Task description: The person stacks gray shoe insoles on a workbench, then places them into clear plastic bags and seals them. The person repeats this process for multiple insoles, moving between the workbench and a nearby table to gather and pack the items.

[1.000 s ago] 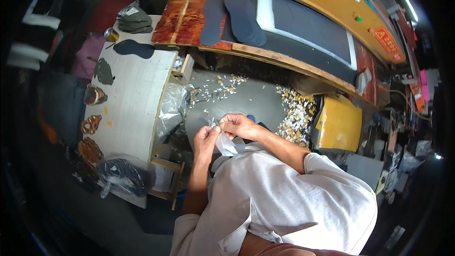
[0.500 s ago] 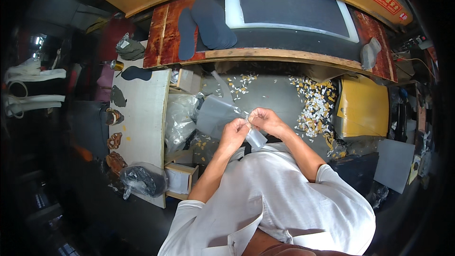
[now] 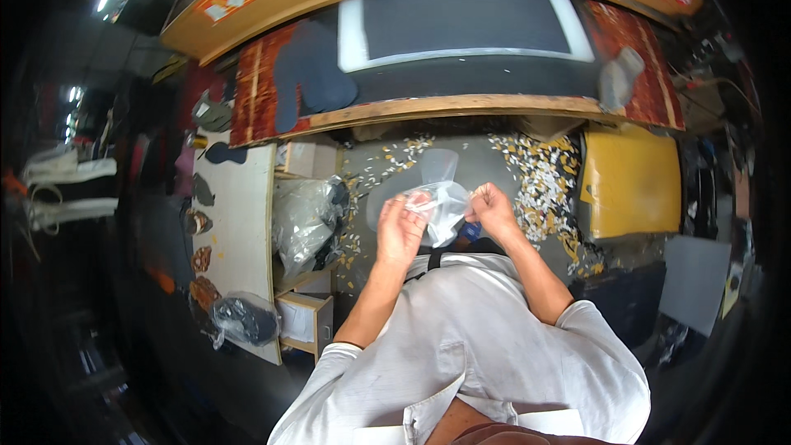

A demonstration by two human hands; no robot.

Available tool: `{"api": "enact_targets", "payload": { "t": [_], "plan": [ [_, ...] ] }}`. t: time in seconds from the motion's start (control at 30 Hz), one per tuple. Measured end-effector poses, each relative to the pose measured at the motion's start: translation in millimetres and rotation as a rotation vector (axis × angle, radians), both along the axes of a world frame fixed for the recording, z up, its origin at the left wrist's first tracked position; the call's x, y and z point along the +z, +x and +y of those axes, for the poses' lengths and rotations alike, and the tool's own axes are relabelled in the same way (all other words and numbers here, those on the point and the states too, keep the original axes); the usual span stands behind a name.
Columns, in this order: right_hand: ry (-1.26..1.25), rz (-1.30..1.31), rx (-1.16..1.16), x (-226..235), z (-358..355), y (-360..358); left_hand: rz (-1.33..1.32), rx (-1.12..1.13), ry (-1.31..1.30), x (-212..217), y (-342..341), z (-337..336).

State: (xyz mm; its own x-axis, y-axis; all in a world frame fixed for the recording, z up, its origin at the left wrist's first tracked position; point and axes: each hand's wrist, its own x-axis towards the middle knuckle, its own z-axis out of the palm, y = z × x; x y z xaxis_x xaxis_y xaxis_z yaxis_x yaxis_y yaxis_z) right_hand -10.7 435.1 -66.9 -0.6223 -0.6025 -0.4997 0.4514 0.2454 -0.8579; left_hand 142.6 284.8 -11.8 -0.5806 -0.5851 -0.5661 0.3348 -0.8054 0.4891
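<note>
My left hand (image 3: 401, 229) and right hand (image 3: 489, 208) pinch a clear crinkled plastic bag (image 3: 442, 208) between them, fingers closed on its edges, above the scrap-littered grey floor (image 3: 494, 166).

The person wears a pale grey short-sleeved shirt (image 3: 470, 338) with an open collar at six o'clock; both forearms are bare.

Both forearms rise from the lower edge, bare below white sleeves, elbows out and wrists drawn close together in front of the chest. The left hand (image 3: 401, 229) shows its back, fingers curled upward in a pinch. The right hand (image 3: 493, 208) is closed into a loose fist, knuckles up, level with the left.
</note>
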Motion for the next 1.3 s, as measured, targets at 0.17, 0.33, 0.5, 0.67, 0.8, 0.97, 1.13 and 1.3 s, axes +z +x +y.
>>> {"api": "enact_targets", "payload": {
  "t": [0.17,0.33,0.5,0.67,0.8,0.97,1.13,1.3],
  "plan": [
    [-0.32,-0.55,-0.569,-26,32,-36,0.258,-0.169,0.217,-11,-34,-7],
    [-0.594,-0.664,-0.758,-13,60,-82,-0.065,-0.279,0.246,-18,-81,-14],
    [-0.559,-0.627,-1.089,9,85,-122,-0.099,-0.376,0.285,-51,-126,-46],
    [-0.593,-0.422,-1.172,12,113,-135,-0.058,-0.595,0.256,-59,-157,-63],
    [-0.522,-0.3,-1.1,20,122,-142,-0.28,-1.327,-0.575,-32,-190,-47],
    [-0.274,0.024,-0.77,36,113,-160,-0.3,-1.602,-1.181,-47,-253,15],
    [-0.135,0.179,-0.554,46,187,-188,-0.403,-1.232,-1.071,-64,-309,63],
    [0.382,0.452,0.055,36,290,-200,-0.227,-1.258,-1.382,-39,-365,131]
  ]
}}
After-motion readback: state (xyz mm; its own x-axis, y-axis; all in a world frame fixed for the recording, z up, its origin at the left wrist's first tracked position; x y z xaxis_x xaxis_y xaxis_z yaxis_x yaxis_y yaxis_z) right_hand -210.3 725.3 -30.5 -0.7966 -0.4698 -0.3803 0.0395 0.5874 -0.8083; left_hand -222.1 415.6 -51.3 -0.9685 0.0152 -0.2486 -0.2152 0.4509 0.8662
